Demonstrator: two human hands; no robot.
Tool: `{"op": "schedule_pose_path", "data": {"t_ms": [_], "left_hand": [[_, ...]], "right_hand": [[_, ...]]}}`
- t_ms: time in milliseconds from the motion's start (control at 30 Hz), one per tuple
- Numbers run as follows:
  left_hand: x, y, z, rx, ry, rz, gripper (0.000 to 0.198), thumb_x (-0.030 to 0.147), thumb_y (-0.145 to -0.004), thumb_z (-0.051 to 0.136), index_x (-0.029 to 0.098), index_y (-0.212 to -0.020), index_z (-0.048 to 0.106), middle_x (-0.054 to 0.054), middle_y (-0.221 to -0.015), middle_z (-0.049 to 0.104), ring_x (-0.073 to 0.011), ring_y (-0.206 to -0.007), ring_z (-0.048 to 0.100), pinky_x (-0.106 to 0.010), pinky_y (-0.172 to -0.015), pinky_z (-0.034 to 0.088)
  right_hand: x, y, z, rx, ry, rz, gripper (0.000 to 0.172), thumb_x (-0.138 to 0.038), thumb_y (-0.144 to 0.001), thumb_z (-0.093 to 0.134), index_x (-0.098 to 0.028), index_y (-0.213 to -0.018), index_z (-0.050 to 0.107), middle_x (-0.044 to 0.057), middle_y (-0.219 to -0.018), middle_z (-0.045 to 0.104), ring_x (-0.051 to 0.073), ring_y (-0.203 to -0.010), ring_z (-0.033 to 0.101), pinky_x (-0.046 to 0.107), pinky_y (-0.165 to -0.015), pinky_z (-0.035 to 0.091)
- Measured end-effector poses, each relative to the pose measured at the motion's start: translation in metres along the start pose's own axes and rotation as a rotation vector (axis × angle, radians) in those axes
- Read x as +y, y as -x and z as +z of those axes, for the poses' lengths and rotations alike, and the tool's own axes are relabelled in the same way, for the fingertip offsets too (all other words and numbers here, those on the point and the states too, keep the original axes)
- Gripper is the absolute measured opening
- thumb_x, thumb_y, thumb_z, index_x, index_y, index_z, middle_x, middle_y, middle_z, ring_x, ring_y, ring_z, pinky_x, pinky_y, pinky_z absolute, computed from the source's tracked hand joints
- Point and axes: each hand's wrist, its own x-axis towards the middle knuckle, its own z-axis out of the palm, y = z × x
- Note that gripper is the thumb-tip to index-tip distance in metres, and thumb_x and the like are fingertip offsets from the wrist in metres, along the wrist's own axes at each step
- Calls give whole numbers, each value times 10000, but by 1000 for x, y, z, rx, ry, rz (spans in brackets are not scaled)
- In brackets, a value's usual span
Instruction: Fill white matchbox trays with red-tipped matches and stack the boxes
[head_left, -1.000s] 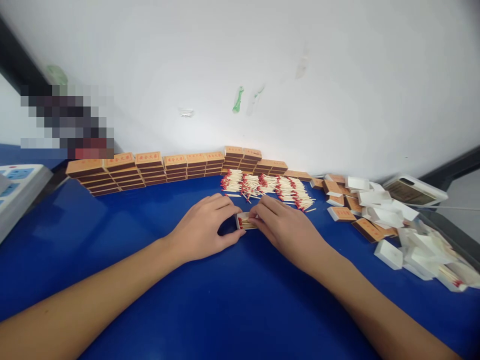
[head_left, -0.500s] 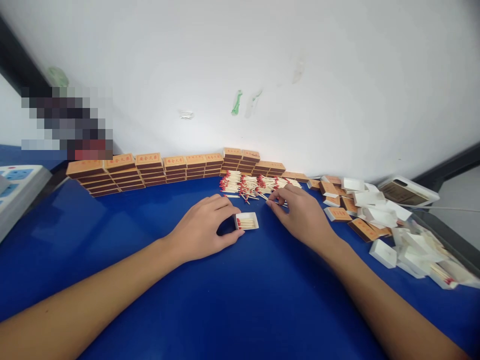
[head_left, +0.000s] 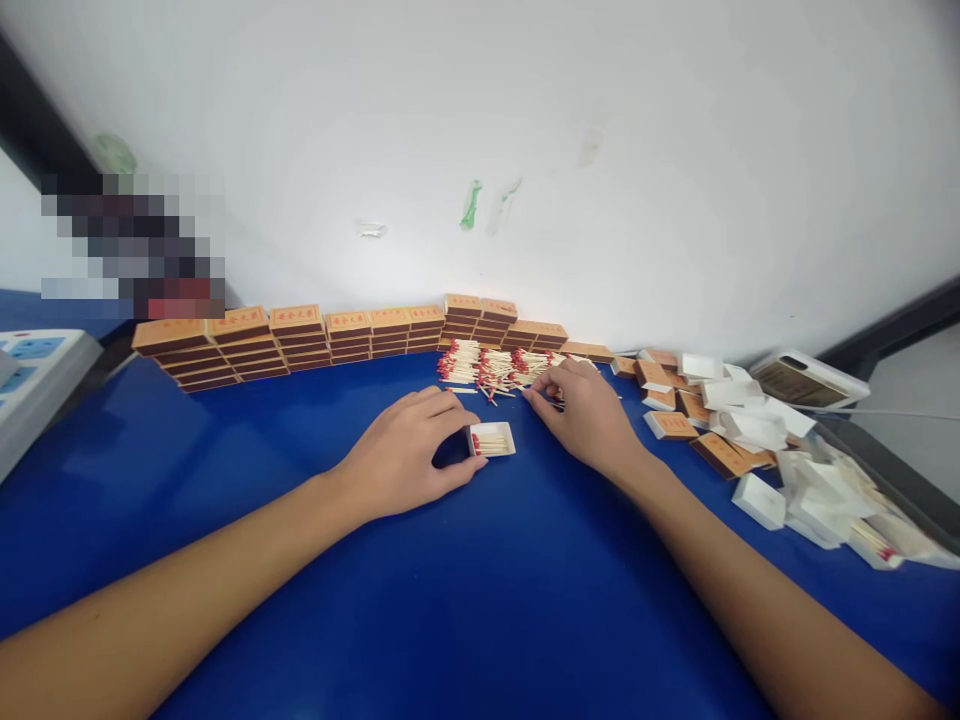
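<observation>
My left hand grips a small white matchbox tray at its left end, thumb in front and fingers behind. The tray lies on the blue tabletop with several red-tipped matches inside, their heads toward the left. To its right, my right hand hovers low at the front edge of a loose match pile. Its thumb and index finger are pinched together. A few matchsticks show under its curled fingers, but whatever sits in the pinch is too hidden to make out.
Orange matchboxes stand stacked in a row along the white wall. At the right lie scattered matchbox sleeves and white trays, with a white device behind them. A white-and-blue object sits at the left edge.
My right hand has shifted slightly left along the front of the match pile, its fingers still pinched. My left hand and the tray have stayed in place.
</observation>
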Motion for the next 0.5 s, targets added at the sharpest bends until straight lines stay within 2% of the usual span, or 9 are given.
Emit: {"op": "schedule_pose_path", "data": {"t_ms": [200,500], "left_hand": [[0,0,0,-1,-5,1,276,331,-971,733,182,-1202,714,-73,-1072,735,-252,-1014,681,-425,-904,572],[0,0,0,-2,-2,-13,264,336,-971,730,199,-1194,711,-78,-1079,740,-256,-1018,683,-433,-914,575]], "right_hand": [[3,3,-2,-53,30,-35,139,-273,-1006,603,-215,-881,624,124,-932,677,320,-956,615,450,-840,501],[7,11,-17,-148,-39,-163,161,-272,-1045,545,-234,-892,579,111,-960,670,297,-937,617,441,-831,507]]}}
